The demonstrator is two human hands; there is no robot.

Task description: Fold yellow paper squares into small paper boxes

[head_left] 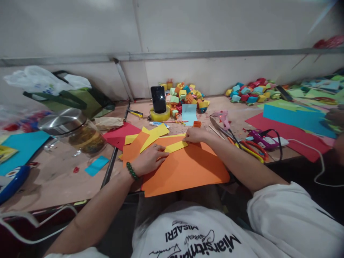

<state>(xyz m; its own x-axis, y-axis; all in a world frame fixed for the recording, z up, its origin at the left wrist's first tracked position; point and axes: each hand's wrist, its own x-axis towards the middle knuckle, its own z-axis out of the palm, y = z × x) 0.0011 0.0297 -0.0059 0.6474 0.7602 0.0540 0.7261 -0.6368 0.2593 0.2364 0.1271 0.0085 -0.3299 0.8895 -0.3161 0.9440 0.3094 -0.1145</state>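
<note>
My left hand (149, 159), with a green bead bracelet at the wrist, lies flat on a large orange paper sheet (185, 168) and presses the left end of a yellow paper strip (176, 146). The fingers of my right hand (196, 135) press down on the strip's right end at the sheet's far edge. More yellow strips (154, 133) and an orange piece (134, 147) lie fanned out just beyond my left hand, over a red sheet (119, 135).
A phone (158, 99) stands in a yellow tape roll. Behind it are piles of small folded paper cubes (185, 95). Scissors (252, 148), glue guns (223, 118) and cords lie to the right. A glass jar with a metal lid (72, 130) stands at left. Another person's hand (335, 114) is at far right.
</note>
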